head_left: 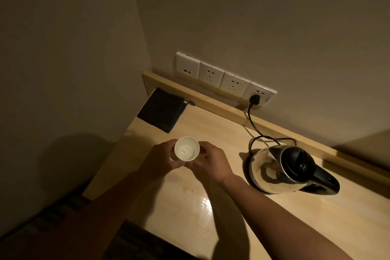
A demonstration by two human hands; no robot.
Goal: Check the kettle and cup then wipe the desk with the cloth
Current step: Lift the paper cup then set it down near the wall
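Centrally, a light, breakable cup (187, 148) is cradled by its sides between left hand (161, 159) and right hand (211, 162), fingers curled.

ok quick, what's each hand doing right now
Left hand: closed on the white cup.
Right hand: closed on the same cup, opposite side.

L hand (160, 159) & R hand (211, 163) together, fingers curled inward, forearms converging.
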